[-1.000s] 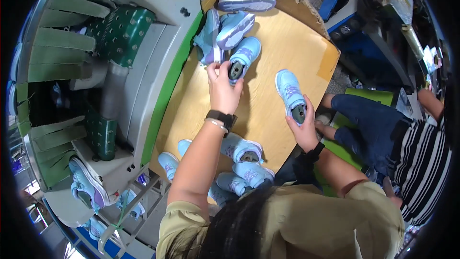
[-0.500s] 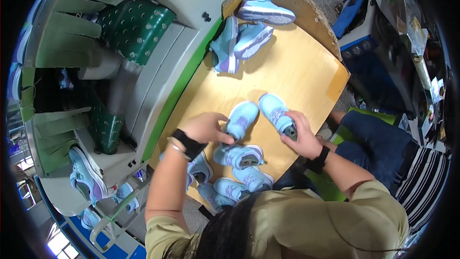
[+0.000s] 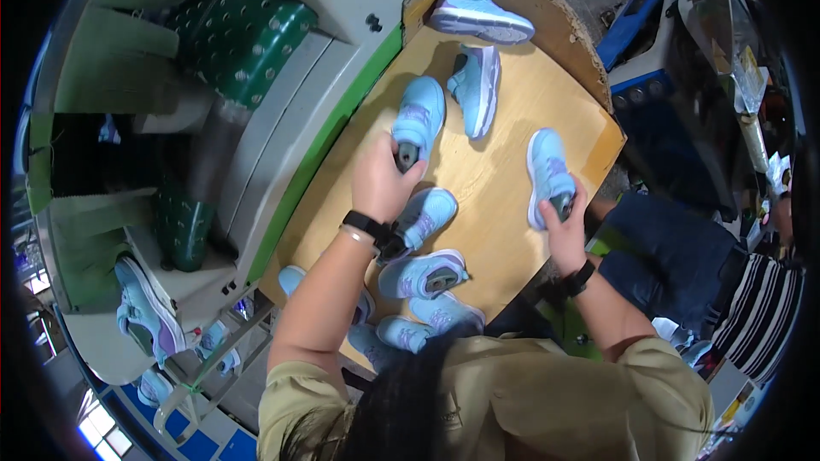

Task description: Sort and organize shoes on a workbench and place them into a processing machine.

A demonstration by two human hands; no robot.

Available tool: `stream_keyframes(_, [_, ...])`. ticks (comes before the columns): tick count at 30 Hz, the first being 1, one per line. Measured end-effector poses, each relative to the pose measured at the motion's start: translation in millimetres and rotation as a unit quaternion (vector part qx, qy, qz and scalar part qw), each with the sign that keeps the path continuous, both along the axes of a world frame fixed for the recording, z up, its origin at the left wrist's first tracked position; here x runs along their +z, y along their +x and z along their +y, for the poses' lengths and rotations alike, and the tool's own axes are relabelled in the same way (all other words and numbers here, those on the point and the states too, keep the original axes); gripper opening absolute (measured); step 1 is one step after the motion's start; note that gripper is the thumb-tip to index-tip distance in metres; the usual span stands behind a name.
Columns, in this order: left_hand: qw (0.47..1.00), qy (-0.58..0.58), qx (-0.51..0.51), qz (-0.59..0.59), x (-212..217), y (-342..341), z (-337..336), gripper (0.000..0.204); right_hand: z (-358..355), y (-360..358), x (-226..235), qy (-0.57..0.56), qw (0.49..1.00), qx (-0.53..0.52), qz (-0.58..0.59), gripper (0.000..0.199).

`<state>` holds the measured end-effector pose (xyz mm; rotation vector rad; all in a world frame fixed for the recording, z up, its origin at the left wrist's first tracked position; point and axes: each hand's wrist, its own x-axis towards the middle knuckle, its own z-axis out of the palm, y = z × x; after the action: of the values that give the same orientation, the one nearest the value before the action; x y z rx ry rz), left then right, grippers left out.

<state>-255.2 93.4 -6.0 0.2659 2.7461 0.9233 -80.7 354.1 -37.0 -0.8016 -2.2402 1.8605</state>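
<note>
My left hand [image 3: 382, 181] is closed round the heel end of a light blue sneaker [image 3: 418, 111]. A dark grey insert shows in that shoe's opening. To the right, my right hand [image 3: 566, 224] grips the heel of a second light blue sneaker [image 3: 547, 162], whose toe points away from me. Between them and nearer to me, a loose sneaker [image 3: 430, 213] rests beside my left wrist. Beyond my left hand, another sneaker [image 3: 478, 90] leans on its side, sole facing right. One more sneaker [image 3: 483, 17] lies on its side against the cardboard wall.
Several sneakers [image 3: 423, 277] crowd the near end of the wooden tabletop [image 3: 495, 196]. A cardboard wall [image 3: 555, 13] borders its far end. On the left stands a machine with a green perforated belt [image 3: 248, 47]. A person in a striped top [image 3: 756, 316] is at the right.
My left hand has left the near sneaker, reached forward and taken hold of a far one, which now lies toe-away. My right hand has carried its sneaker to the right.
</note>
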Motion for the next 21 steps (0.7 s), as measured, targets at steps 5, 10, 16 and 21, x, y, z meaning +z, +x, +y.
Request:
stream_keyframes(5, [0.941, 0.242, 0.105, -0.21, -1.9, 40.4, -56.3, 0.034, 10.6, -80.1, -19.8, 0.045, 0.997, 0.014, 0.056, 0.063])
stream_keyframes(10, [0.963, 0.208, 0.11, -0.129, -32.6, 22.8, -65.7, 0.052, -5.7, -138.3, -13.5, 0.303, 0.942, 0.139, 0.04, 0.068])
stream_keyframes(16, [0.973, 0.191, 0.106, -0.082, -43.7, 23.2, -33.6, 0.098, -50.1, -92.0, -11.9, 0.1, 0.966, 0.226, 0.076, 0.064])
stream_keyframes(21, [0.874, 0.421, 0.197, -0.143, -0.4, 25.2, -76.2, 0.08, -38.8, 31.5, -6.1, 0.12, 0.97, 0.209, 0.009, 0.067])
